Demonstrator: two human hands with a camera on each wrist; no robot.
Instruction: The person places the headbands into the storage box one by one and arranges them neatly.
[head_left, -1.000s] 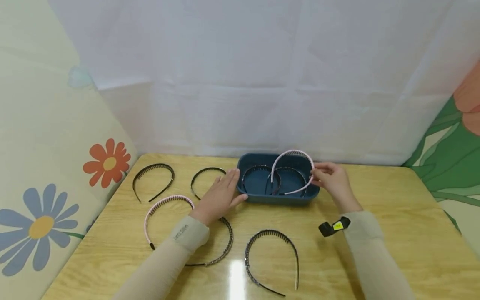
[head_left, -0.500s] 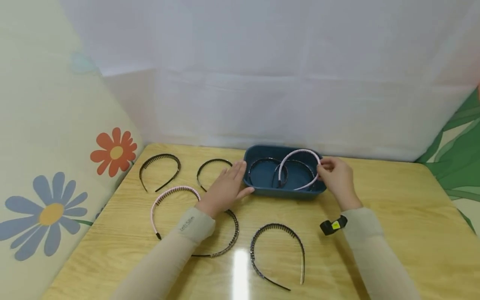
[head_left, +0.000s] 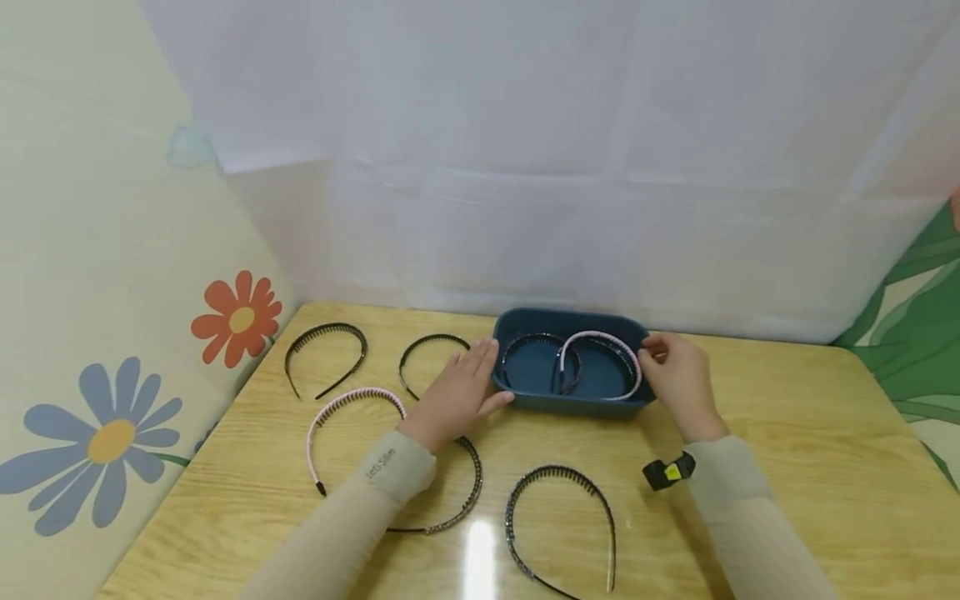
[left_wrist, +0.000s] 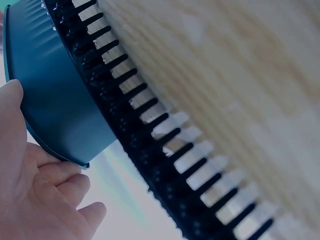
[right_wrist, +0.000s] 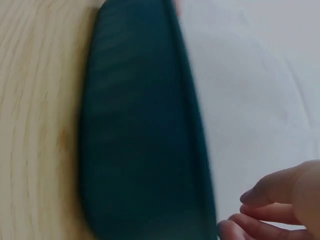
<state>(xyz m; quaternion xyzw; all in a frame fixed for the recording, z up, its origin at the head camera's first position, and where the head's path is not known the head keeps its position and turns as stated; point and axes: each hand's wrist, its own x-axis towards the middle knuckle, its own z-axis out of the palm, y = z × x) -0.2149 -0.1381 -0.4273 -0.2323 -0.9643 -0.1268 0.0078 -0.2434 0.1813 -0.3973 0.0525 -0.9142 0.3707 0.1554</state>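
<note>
A blue plastic bin (head_left: 570, 406) stands at the back of the table. Inside it a pink toothed headband (head_left: 592, 336) leans near the right end, beside dark headbands (head_left: 540, 337). My left hand (head_left: 453, 396) rests against the bin's left end, fingers extended and thumb at the front corner; its thumb (left_wrist: 12, 92) lies at the rim in the left wrist view. At the right rim is my right hand (head_left: 678, 379), fingers bent loosely. In the right wrist view its thumb and fingertips (right_wrist: 250, 196) show a gap, with no headband between them.
On the wooden table (head_left: 787, 417) lie a black headband (head_left: 326, 327) at back left, another (head_left: 435, 337) partly behind my left hand, a pink one (head_left: 360, 392) and a beaded one (head_left: 478, 475) by my left forearm, and a dark one (head_left: 558, 468) in front. White cloth (head_left: 480, 242) hangs behind.
The pink headband has gone down into the bin, and my right hand's fingers have come away from it to the right rim. My left hand stays against the bin. The head view has shifted slightly.
</note>
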